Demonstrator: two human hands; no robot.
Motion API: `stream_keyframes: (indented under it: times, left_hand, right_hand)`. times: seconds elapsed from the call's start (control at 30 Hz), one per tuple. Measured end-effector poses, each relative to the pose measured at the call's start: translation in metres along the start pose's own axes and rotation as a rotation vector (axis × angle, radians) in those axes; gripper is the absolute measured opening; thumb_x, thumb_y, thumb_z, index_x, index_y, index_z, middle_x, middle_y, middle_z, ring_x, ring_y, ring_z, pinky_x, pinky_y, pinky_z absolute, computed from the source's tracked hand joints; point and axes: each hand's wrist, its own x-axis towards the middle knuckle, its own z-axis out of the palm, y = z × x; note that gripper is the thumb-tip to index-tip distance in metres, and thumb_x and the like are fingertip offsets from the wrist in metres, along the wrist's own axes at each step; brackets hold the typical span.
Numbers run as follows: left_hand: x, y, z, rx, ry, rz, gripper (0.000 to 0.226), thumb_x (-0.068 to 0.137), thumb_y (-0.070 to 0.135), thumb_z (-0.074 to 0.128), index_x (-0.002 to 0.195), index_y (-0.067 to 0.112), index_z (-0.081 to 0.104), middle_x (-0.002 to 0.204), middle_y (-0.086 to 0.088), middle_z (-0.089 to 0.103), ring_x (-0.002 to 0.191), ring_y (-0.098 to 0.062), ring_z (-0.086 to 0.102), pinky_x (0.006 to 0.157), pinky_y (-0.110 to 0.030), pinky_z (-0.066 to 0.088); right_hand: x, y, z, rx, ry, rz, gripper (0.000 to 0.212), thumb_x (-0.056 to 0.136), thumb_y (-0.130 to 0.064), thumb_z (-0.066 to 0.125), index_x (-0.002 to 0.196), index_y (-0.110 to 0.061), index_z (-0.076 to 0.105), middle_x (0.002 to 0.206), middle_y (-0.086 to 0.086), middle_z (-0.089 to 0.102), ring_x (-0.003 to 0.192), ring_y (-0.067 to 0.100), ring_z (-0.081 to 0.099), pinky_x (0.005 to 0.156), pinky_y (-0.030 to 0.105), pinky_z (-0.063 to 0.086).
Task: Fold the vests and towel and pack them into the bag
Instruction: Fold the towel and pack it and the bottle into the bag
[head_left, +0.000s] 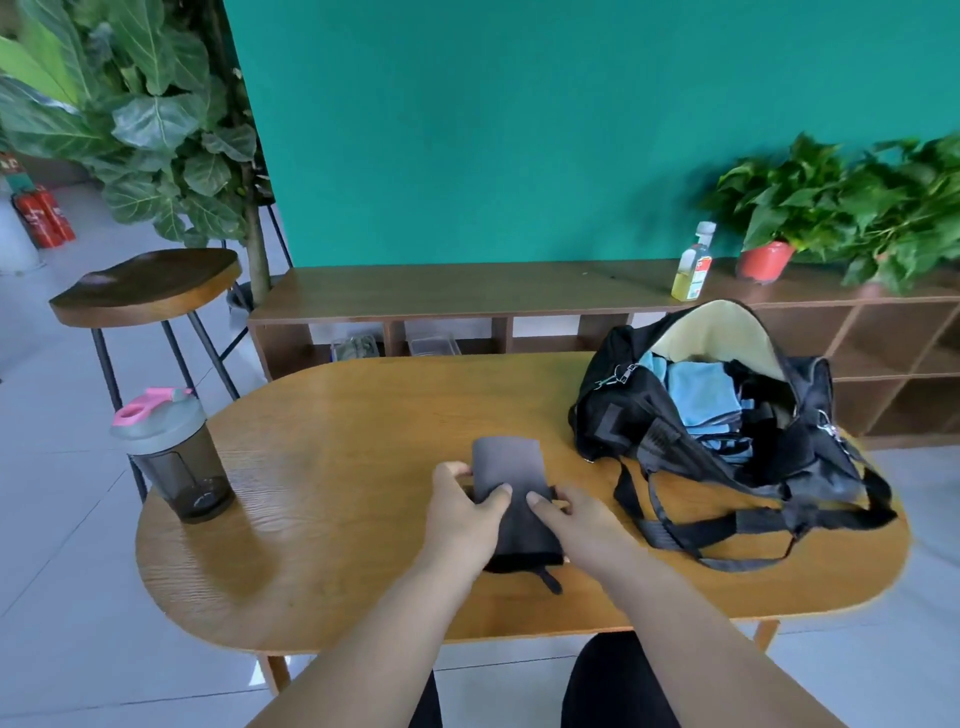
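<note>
Vest: a dark grey vest (506, 470), folded small into a long shape, lies flat on the table (337, 467), in the middle and close to the near edge. A thin black strap (551, 579) pokes out of its near end.
Left hand: the left hand (462, 514) holds the left side of the vest, with the thumb on top and the fingers curled round the edge.
Right hand: the right hand (579, 522) holds the right side the same way, with the thumb pressing on top and the fingers tucked at the edge.
Vest and hands: the vest sits right between the two hands. They hold its near half; the far half sticks out past the fingers, with nothing on it.
Bag: a black bag (623, 415) stands on the right side of the table, near the vest but not touching it. Its top is open and the flap stands up, pale yellow inside. Its long straps lie on the table, just to the right of the right hand.
Towel: a blue towel (696, 392) lies folded inside the bag, with dark cloth beside it.
Cup: a dark cup (176, 457) with a grey lid and a pink loop stands on the left end of the table — well apart from the vest.
Behind: a wooden stool (145, 283) stands at the left. A low shelf (467, 291) runs along the green wall and holds a yellow bottle (693, 270) and leafy plants, one in a red pot (766, 260).
</note>
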Motion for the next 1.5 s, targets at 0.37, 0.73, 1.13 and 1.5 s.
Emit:
stream_keyframes:
  times: [0.37,0.73,1.13,1.5]
  left_hand:
    - [0.009,0.093,0.095,-0.051,-0.23,0.207,0.049,0.097,0.045,0.072,0.135,0.035,0.044,0.118,0.009,0.061,0.105,-0.012,0.065,0.085,-0.033,0.061]
    - [0.06,0.121,0.162,0.918,-0.221,1.061,0.048,0.102,0.01,0.054,0.148,0.022,0.052,0.148,0.003,0.054,0.142,-0.019,0.041,0.119,-0.038,0.038]
    - [0.126,0.138,0.185,1.451,-0.38,1.264,0.062,0.105,0.008,0.037,0.165,0.015,0.021,0.167,-0.006,0.031,0.161,-0.025,0.008,0.131,-0.049,-0.002]
    - [0.126,0.118,0.187,1.393,-0.301,1.36,0.049,0.102,0.006,0.041,0.151,0.012,0.046,0.147,-0.012,0.046,0.148,-0.031,0.032,0.132,-0.051,0.004]
  right_hand:
    - [0.001,-0.014,-0.142,0.476,0.234,-0.128,0.052,0.099,-0.034,0.072,0.145,-0.051,0.051,0.135,-0.006,0.066,0.117,0.019,0.07,0.098,0.044,0.061]
    - [0.068,-0.008,-0.243,-0.072,0.54,-0.038,0.036,0.11,-0.021,0.046,0.137,-0.037,0.064,0.085,0.007,0.067,0.057,0.019,0.051,0.052,0.029,0.039]
    - [0.162,-0.001,-0.249,-0.75,0.384,0.109,0.055,0.109,-0.017,0.046,0.162,-0.015,0.031,0.159,0.009,0.04,0.137,0.032,0.048,0.1,0.032,0.043]
    - [0.175,0.038,-0.214,-1.066,0.307,0.026,0.067,0.11,-0.055,0.013,0.168,-0.023,0.005,0.176,0.003,0.003,0.162,0.028,-0.001,0.129,0.054,0.012]
